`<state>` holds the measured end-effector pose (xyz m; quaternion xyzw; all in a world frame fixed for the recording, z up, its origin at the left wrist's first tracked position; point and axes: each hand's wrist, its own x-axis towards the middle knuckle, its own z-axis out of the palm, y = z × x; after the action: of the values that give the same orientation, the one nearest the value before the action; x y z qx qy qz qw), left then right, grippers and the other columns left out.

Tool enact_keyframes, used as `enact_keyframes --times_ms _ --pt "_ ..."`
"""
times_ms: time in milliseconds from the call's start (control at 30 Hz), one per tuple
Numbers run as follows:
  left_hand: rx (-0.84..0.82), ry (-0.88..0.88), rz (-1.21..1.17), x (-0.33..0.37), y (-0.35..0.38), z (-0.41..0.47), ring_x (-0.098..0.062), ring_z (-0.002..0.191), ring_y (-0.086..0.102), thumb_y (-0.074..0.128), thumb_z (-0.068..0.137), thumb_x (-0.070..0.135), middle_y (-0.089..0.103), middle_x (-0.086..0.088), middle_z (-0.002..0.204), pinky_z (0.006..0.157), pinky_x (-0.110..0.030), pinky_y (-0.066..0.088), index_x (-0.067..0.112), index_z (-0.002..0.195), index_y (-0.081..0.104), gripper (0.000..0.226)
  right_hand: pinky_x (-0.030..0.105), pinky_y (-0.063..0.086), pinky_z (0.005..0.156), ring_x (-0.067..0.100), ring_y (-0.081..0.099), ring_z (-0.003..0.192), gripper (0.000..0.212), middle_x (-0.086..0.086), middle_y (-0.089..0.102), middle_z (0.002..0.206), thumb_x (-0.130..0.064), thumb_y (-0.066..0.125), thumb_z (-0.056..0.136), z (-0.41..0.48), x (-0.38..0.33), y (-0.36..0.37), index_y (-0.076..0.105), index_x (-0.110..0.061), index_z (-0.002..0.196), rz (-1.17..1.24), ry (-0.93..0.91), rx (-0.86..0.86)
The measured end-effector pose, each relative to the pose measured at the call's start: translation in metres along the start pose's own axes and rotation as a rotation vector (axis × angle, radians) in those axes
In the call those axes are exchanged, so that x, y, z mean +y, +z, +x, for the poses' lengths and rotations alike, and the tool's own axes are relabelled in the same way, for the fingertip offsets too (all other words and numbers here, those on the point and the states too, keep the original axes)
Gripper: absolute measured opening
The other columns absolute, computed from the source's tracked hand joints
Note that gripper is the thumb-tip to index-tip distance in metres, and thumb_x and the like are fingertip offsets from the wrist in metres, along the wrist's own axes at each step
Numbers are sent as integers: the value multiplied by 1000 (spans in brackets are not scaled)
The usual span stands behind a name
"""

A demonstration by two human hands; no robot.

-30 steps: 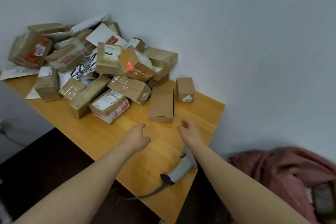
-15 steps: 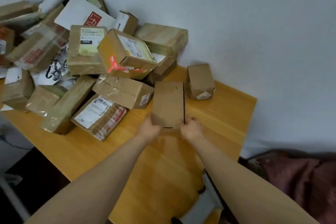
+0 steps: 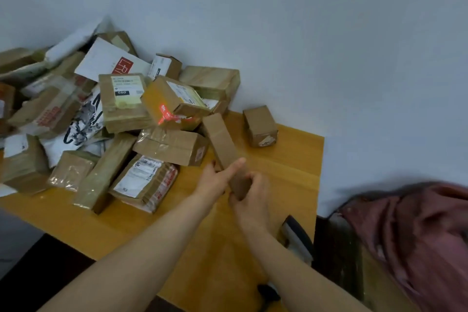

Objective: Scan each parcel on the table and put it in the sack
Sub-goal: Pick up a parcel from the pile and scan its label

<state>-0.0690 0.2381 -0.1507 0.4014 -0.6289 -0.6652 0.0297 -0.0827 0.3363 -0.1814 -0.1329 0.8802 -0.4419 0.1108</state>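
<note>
Working over the tabletop (image 3: pixel 298 159), bare wood under the wrists. Parcel pile (image 3: pixel 121 119) crowds left of the left hand (image 3: pixel 215 180); sack (image 3: pixel 417 235) sits right of the right hand (image 3: pixel 249 200), past the edge. Both hands clamp the flat parcel (image 3: pixel 222 144), tilted on edge. Turn it until a label shows; scanner (image 3: pixel 295 238) lies by the right forearm.

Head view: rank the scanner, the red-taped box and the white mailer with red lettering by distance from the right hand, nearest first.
1. Scanner, just right of the right hand, at the table edge.
2. Red-taped box, ahead and left.
3. White mailer, far left, by the wall.
</note>
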Motion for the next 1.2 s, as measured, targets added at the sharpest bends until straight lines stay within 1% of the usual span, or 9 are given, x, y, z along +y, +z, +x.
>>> enact_keyframes --times_ms 100,200,367,500,600,833,967,1067,1200 --pt "52 -13 -97 -5 -15 -18 -22 90 64 81 74 28 67 -10 104 73 -34 54 10 105 59 42 19 36 84 14 45 101 41 -3 48 109 -9 75 77 -45 -5 12 52 -16 110 -33 -206 47" --pt "2 -17 -126 -21 -52 -32 -22 91 63 71 78 9 68 -9 109 74 -34 53 7 115 59 39 13 39 83 4 49 99 41 -13 50 107 -19 74 81 -87 -4 17 47 -27 110 75 -193 -5" --pt "-186 -20 -146 -39 -108 -64 -22 97 60 70 80 3 63 -10 115 71 -31 49 5 122 52 46 35 45 95 23 54 110 36 4 54 115 -11 64 89 -136 36 7 52 -8 123 186 324 411" --pt "-234 33 -14 -51 -131 -80 -16 96 55 74 79 8 61 2 105 69 -23 44 13 118 52 45 42 47 90 34 54 117 43 15 48 134 -15 60 93 -154 70 -11 47 -4 133 80 615 376" --pt "-265 -8 -20 -60 -141 -83 -23 107 58 77 75 6 63 -6 118 94 -37 49 10 125 52 56 45 50 90 36 55 115 56 19 48 136 -25 64 92 -148 87 -17 42 -2 139 2 669 284" --pt "-204 -101 -19 -89 -154 -87 -22 102 65 76 76 5 67 -8 114 78 -30 53 4 120 57 48 34 39 53 25 51 74 61 13 53 93 -38 75 82 -101 114 -11 47 0 120 -27 742 144" --pt "-184 -251 -38 -128 -151 -94 -23 95 68 74 80 8 71 -9 104 72 -32 56 7 113 58 37 37 43 62 27 53 79 41 5 46 75 -25 76 82 -94 119 -13 49 -4 105 -6 738 109" --pt "-137 -365 -127 -159 -138 -96 -23 95 66 72 82 8 69 -10 106 76 -35 54 6 120 55 42 38 47 65 29 56 76 26 8 52 75 -10 71 80 -103 111 -21 57 2 99 271 765 178" --pt "-73 -489 -300 -169 -107 -95 -29 110 59 68 87 13 60 -12 123 82 -41 54 6 126 49 44 33 44 50 24 49 52 20 12 50 66 10 57 77 -132 95 -28 55 -3 92 651 775 190"
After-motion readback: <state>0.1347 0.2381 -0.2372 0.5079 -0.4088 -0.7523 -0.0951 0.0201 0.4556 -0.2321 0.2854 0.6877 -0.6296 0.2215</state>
